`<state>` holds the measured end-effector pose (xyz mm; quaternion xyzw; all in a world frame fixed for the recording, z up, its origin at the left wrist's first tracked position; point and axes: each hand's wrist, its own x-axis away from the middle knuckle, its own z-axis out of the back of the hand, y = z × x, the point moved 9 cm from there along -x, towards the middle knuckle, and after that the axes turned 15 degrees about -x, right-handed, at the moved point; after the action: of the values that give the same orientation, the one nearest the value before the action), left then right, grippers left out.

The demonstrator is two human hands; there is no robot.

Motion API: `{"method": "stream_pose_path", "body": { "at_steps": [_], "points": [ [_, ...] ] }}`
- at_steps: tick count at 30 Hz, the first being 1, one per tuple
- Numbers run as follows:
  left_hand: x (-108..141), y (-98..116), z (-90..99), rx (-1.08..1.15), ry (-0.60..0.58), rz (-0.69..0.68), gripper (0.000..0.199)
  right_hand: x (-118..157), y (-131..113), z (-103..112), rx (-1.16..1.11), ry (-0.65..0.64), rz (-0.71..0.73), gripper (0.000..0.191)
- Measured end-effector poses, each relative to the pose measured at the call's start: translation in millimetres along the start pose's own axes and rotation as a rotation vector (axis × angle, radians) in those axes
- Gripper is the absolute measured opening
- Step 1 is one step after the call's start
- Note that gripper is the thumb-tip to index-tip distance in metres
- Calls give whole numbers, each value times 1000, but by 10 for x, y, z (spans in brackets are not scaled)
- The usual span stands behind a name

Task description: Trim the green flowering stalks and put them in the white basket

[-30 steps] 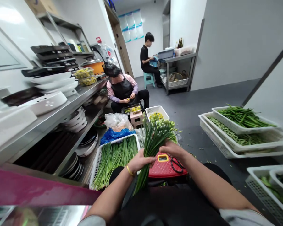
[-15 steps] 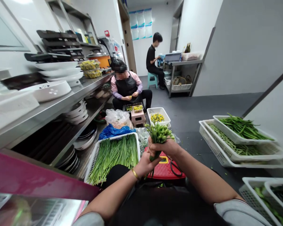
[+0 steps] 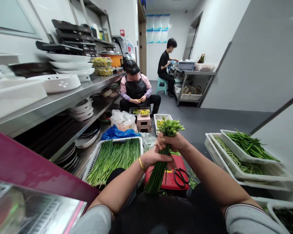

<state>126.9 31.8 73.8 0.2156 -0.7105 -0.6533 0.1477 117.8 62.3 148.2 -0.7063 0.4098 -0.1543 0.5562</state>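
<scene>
We hold forearms (image 3: 202,170) forward, angled inward; right grip (image 3: 174,141) clamped round stem bundle (image 3: 157,175) just under buds (image 3: 171,127); left grip (image 3: 153,158) clamped just below, thumb (image 3: 164,158) across front

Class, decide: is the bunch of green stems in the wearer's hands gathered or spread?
Gathered: the left hand and right hand grip the bunch, with its buds clustered above them.

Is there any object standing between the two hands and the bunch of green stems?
Nothing visible stands between them. The left hand and, above it, the right hand close directly around the green stems. The scissors lie on the red surface, to the right of the bunch.
</scene>
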Motion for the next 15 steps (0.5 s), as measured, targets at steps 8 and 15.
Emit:
{"method": "stream_pose_path", "body": {
  "at_steps": [8, 15],
  "points": [
    [17, -37, -118, 219, -27, 0, 41, -11, 4, 153, -112, 49, 66, 49],
    [118, 83, -226, 257, -118, -7, 33, 56, -159, 38, -277, 130, 198, 48]
  ]
}}
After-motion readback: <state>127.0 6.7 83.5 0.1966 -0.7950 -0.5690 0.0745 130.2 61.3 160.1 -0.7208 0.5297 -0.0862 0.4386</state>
